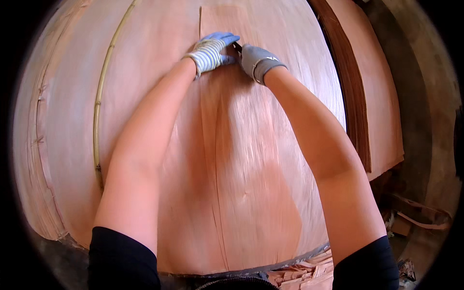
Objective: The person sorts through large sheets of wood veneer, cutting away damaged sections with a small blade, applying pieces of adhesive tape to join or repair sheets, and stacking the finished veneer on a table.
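Wide, pinkish-brown wood veneer sheets (251, 193) lie flat in front of me. A narrower veneer piece (222, 17) lies on top, its long straight edge running toward me. My left hand (212, 52), in a striped blue-and-white glove, presses on this piece with fingers stretched out and thumb apart. Close to its fingertips, my right hand (258, 61) in a grey glove is closed around a small dark tool (237, 47). Only a bit of the tool shows; its kind is hidden by the fingers. Near the body, a long split or overlap line runs down the veneer.
A thin bamboo stick (100, 96) lies lengthwise on the left. Ragged veneer edges (41, 140) line the far left. To the right stands a dark-edged veneer stack (355, 96). Broken veneer scraps (309, 273) lie below the near edge, and a strap loop (425, 224) lies lower right.
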`<action>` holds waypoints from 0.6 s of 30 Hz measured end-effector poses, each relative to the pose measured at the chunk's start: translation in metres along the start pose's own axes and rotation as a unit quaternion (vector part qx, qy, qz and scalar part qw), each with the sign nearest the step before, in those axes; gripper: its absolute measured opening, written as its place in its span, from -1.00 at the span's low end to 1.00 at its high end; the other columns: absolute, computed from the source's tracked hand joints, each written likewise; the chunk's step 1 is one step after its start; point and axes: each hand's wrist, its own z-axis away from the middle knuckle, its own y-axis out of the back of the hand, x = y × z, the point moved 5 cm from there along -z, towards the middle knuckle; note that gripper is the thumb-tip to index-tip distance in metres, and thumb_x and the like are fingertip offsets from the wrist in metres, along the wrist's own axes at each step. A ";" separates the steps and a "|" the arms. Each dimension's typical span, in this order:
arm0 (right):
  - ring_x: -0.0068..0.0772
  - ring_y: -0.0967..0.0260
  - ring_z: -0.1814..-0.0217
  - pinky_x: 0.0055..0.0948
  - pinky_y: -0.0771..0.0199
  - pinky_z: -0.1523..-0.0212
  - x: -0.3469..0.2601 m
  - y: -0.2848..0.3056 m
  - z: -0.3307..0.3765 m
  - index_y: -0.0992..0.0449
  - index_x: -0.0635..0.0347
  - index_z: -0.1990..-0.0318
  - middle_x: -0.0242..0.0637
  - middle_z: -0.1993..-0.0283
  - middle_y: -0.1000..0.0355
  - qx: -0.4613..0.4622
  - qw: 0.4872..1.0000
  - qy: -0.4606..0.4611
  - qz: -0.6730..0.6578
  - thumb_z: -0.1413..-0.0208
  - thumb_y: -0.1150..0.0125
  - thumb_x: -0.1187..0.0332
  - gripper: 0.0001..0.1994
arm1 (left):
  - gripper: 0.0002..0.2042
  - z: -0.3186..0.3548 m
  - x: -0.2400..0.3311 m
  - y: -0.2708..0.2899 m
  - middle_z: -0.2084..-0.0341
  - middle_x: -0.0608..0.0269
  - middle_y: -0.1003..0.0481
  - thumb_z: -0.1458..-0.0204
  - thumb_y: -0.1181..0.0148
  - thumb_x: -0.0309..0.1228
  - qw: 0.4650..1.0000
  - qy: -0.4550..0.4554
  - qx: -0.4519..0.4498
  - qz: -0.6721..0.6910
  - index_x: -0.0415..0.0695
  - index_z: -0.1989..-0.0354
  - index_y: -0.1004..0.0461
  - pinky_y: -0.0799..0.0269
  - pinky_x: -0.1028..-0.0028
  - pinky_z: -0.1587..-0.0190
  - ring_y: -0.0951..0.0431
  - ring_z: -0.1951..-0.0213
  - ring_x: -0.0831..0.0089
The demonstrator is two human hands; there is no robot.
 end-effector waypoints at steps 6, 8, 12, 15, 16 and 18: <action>0.10 -0.43 0.17 -0.09 -0.42 0.18 0.029 -0.030 0.120 -0.39 0.25 0.16 0.10 0.23 -0.45 0.003 0.998 -0.051 -0.021 -0.13 0.13 0.35 -0.77 | -0.47 -0.006 -0.003 -0.011 -0.25 0.13 -0.13 -0.02 -0.12 -0.13 0.997 -0.010 -0.029 -0.066 0.05 -0.20 -0.26 -0.01 0.31 -0.30 -0.10 -0.26 0.13; 0.14 -0.43 0.32 -0.03 -0.41 0.30 0.034 -0.053 0.180 -0.31 0.27 0.22 0.12 0.38 -0.46 -0.018 0.997 -0.069 -0.030 -0.13 0.11 0.33 -0.81 | -0.45 0.000 -0.021 -0.008 -0.27 0.17 -0.11 -0.02 -0.09 -0.05 0.995 -0.009 -0.037 -0.094 0.11 -0.21 -0.25 0.01 0.31 -0.30 -0.09 -0.27 0.13; 0.13 -0.44 0.36 -0.03 -0.42 0.34 0.045 -0.063 0.222 -0.28 0.27 0.21 0.10 0.42 -0.46 -0.010 0.996 -0.083 -0.023 -0.14 0.14 0.33 -0.81 | -0.47 0.003 0.034 0.007 -0.23 0.11 -0.17 -0.05 -0.08 -0.15 0.971 0.036 0.003 -0.237 0.02 -0.22 -0.22 -0.05 0.30 -0.27 -0.14 -0.24 0.14; 0.12 -0.45 0.33 -0.05 -0.43 0.33 0.038 -0.059 0.225 -0.29 0.29 0.21 0.09 0.39 -0.47 -0.014 0.995 -0.091 -0.027 -0.15 0.17 0.33 -0.80 | -0.54 0.048 0.083 -0.050 -0.09 -0.02 -0.31 -0.09 -0.03 -0.24 0.987 0.004 0.083 0.136 -0.09 -0.16 -0.26 -0.14 0.29 -0.20 -0.25 -0.14 0.05; 0.11 -0.45 0.27 -0.05 -0.43 0.28 0.041 -0.062 0.225 -0.31 0.28 0.19 0.09 0.34 -0.47 -0.013 0.995 -0.099 -0.031 -0.16 0.18 0.33 -0.79 | -0.55 0.066 0.108 -0.067 -0.07 -0.04 -0.33 -0.09 -0.02 -0.24 0.973 -0.009 0.087 0.214 -0.11 -0.15 -0.26 -0.14 0.28 -0.20 -0.27 -0.13 0.05; 0.10 -0.45 0.17 -0.06 -0.43 0.19 0.049 -0.064 0.229 -0.33 0.26 0.15 0.09 0.24 -0.48 -0.001 0.993 -0.111 -0.035 -0.17 0.21 0.33 -0.76 | -0.56 0.100 0.161 -0.082 -0.04 -0.06 -0.35 -0.11 0.01 -0.22 0.979 -0.050 0.098 0.172 -0.13 -0.14 -0.26 -0.14 0.26 -0.19 -0.28 -0.12 0.05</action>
